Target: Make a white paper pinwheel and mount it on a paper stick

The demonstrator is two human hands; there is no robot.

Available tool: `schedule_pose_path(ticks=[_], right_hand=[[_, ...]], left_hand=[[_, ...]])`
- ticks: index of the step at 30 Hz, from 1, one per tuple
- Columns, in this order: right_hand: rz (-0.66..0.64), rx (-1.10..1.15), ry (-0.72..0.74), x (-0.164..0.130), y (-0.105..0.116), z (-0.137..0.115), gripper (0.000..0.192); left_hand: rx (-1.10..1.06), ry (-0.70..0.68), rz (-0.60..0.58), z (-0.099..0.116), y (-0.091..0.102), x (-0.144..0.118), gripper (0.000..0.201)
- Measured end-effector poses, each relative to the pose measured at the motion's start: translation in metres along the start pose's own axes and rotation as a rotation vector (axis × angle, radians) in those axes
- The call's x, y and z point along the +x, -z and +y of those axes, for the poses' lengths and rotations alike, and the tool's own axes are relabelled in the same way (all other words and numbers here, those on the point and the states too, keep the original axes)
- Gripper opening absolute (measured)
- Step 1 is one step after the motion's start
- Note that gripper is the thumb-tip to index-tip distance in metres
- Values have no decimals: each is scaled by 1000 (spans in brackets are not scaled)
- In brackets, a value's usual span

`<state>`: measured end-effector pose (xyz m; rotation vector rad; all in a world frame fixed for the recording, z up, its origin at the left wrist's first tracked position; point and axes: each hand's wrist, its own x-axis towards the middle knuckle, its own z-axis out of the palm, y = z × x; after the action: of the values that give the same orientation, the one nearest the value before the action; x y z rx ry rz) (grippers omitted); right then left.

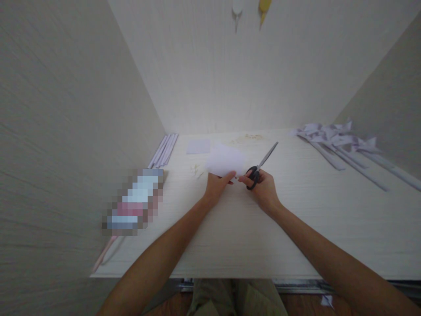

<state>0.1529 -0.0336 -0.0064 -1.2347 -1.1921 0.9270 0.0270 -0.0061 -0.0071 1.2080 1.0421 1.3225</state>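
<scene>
Left hand (217, 184) pinches a pale paper sheet (225, 160); right hand (263, 188) grips black-handled steel scissors (261, 166).

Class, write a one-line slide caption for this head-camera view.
Left hand holds a pale paper sheet while right hand grips black-handled scissors over a white table.

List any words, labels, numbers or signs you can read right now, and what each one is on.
None can be read.
The sheet of paper in the left hand looks blank.
The scissors in the right hand show no visible marking.
The pixelated object is unreadable.
</scene>
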Motion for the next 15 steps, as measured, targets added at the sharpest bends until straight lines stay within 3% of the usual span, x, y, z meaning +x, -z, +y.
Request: schedule_pose_path(ticks=[8, 12, 15], right_hand=[[-430, 74, -222, 2, 7, -3, 34], [-650, -65, -258, -2, 11, -11, 41], [-720, -195, -263, -4, 13, -18, 45]], left_hand=[[-249, -25, 348, 0, 8, 13, 22], [-306, -31, 399, -1, 10, 16, 24], [-319, -26, 410, 0, 11, 17, 24]])
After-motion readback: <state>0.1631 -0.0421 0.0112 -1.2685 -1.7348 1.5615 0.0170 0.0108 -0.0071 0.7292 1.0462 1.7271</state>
